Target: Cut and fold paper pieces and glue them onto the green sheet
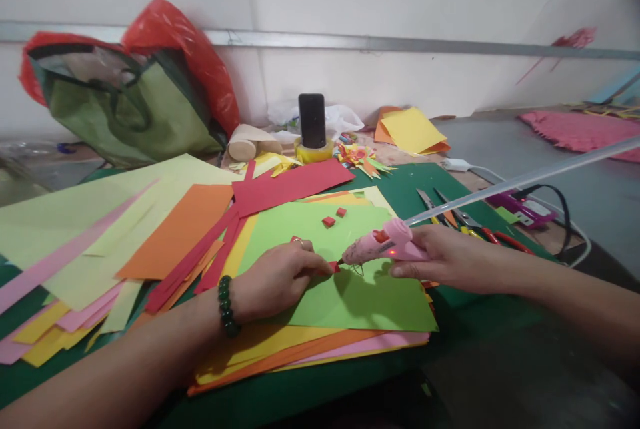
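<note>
My right hand is wrapped round the handle of a pink hot glue gun, whose small light glows orange. A long clear glue stick sticks out from its back. The dark nozzle touches or nearly touches a small red paper piece. My left hand, with a green bead bracelet on its wrist, holds that piece down by the fingertips, other fingers curled. Light green paper lies beneath, carrying two more red paper pieces. Another bit of red shows behind my left hand.
Coloured paper strips and sheets spread left over a green mat. Scissors lie at right, near a purple power strip with cables. A phone stands upright at the back, by a green bag and yellow tape.
</note>
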Available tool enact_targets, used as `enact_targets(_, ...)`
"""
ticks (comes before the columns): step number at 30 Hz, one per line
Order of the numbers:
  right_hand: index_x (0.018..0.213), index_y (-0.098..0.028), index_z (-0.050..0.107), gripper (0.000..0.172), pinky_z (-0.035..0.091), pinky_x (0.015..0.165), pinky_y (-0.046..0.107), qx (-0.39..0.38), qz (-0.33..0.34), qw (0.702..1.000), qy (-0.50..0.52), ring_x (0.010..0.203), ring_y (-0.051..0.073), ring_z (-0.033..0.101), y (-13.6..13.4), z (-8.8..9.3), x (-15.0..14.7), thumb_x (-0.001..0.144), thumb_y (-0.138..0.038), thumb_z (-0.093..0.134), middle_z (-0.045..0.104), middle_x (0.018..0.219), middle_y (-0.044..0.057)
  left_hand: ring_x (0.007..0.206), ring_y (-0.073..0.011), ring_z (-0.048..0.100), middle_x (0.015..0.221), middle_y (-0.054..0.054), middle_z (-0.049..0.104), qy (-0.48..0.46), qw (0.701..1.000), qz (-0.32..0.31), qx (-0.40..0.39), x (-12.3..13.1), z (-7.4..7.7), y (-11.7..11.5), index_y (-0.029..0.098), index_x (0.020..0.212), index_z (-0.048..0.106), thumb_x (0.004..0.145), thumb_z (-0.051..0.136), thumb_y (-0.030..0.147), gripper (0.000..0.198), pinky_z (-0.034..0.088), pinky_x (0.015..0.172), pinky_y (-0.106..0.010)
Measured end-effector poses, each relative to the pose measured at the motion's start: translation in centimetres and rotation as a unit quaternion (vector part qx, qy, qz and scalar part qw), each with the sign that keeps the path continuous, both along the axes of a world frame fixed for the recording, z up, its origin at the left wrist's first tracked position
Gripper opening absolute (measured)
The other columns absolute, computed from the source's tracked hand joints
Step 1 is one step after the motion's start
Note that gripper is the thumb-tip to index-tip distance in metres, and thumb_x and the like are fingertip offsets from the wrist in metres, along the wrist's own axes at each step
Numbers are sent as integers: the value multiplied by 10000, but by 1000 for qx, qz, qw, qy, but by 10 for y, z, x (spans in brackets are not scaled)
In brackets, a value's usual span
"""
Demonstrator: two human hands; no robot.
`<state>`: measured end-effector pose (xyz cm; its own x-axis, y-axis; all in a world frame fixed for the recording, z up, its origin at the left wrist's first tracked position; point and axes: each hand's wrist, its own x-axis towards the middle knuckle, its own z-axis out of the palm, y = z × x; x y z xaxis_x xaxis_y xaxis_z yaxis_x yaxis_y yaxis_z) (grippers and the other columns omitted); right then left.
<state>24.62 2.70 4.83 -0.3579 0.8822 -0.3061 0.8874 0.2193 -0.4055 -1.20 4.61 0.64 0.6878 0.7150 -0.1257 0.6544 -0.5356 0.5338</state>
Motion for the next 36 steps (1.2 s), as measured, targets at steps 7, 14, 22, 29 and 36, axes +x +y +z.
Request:
enact_targets(7,662,-199,468,452,235,448,234,-20,22,1000,-8,489,109,352,1,1,2,777,-636,471,412,560,-34,822,-184,591,892,-64,650,-7,1000,-3,3,0,-1,1,225,1041,729,895,457,184,311,423,734,-275)
enact_targets(14,618,-207,421,483,231,442,229,-1,-1,1000,-15,487,104,346,3,-3,1,765,-663,480,410,553,-35,809,-177,595,890,-61,651,-11,1000,0,7,-2,-3,0,229,1029,731,895,462,197,302,428,728,-268)
enact_targets(22,590,-214,410,462,203,424,233,4,-2,1000,-2,445,93,294,2,-2,0,770,-628,509,340,511,-53,797,-180,592,869,-64,653,-23,1000,-1,11,-2,-4,1,230,1007,736,886,459,212,303,427,712,-264)
enact_targets(29,568,-214,386,462,216,424,233,-16,9,1000,9,459,94,311,-2,1,2,747,-620,513,356,531,-42,794,-183,583,861,-68,651,-26,1000,-3,14,-2,-5,1,233,1007,738,887,453,215,309,419,709,-266)
enact_targets(36,576,-222,379,475,246,437,245,105,-202,968,109,465,106,344,13,2,9,708,-653,529,343,501,-45,762,-176,582,851,-64,669,-102,995,18,-5,-1,-4,0,202,1031,711,881,480,256,281,426,717,-272)
